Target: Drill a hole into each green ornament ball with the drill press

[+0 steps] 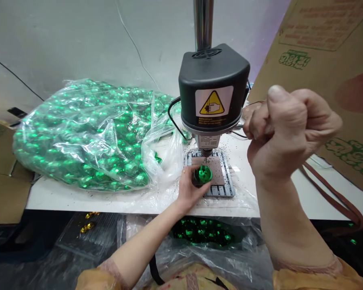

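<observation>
My left hand (191, 186) has its fingers around a shiny green ball (205, 174) on the brown board (219, 171) of a slotted metal base. The ball sits just under the chuck (206, 152) of a black drill press (214, 84) with a yellow warning label. Raised at the right of the machine, my right hand (286, 125) is closed, its fingers curled around a handle at the drill's side that is mostly hidden. Dark shavings lie scattered around the base.
A large clear bag (87, 141) of green balls fills the table's left side. Cardboard boxes (326, 80) stand at right and far left. Below the table edge, an open plastic bag (202, 233) holds more green balls. A brown strap (335, 193) lies at right.
</observation>
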A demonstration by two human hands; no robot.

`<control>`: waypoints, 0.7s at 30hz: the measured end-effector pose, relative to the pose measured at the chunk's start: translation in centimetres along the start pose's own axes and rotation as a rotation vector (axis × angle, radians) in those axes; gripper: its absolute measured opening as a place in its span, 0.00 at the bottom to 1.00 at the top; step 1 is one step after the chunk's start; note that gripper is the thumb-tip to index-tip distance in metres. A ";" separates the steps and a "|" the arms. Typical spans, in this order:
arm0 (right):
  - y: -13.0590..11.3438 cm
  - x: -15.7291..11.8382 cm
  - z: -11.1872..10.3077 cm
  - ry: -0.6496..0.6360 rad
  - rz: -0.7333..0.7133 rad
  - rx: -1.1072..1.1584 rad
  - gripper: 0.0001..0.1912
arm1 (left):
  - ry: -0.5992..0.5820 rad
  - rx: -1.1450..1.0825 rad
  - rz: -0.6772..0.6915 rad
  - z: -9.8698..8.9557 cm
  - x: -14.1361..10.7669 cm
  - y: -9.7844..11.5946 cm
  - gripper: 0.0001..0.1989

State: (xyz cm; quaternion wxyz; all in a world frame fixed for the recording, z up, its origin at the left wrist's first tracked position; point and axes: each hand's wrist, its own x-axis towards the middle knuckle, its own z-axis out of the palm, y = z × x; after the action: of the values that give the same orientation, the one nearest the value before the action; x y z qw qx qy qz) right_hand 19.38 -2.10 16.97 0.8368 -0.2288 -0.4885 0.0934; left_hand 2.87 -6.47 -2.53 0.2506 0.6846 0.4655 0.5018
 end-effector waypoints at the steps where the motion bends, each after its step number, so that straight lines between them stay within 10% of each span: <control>1: 0.2 0.1 -0.1 -0.001 -0.007 0.007 0.23 | -0.019 0.053 0.098 -0.6 -1.4 0.2 0.25; 6: 0.7 -0.2 -0.4 -0.002 -0.036 -0.009 0.25 | -0.409 0.322 0.593 -4.4 -9.8 -1.3 0.24; 12: 0.3 -0.4 -0.1 0.048 -0.013 0.041 0.22 | -0.575 0.494 0.660 -8.0 -13.8 -2.8 0.16; 16: 0.0 -0.6 0.2 0.059 0.004 0.068 0.22 | -0.475 0.414 0.792 -9.4 -10.2 -2.3 0.14; 21: -0.1 -0.7 0.4 0.055 -0.007 0.072 0.22 | -0.297 0.539 0.330 -12.1 1.7 -3.1 0.23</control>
State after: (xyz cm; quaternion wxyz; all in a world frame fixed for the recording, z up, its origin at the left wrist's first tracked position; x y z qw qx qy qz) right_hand 18.68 -2.32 16.62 0.8580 -0.1993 -0.4624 0.1017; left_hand -9.33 -5.06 0.21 0.0410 0.8577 0.4228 0.2896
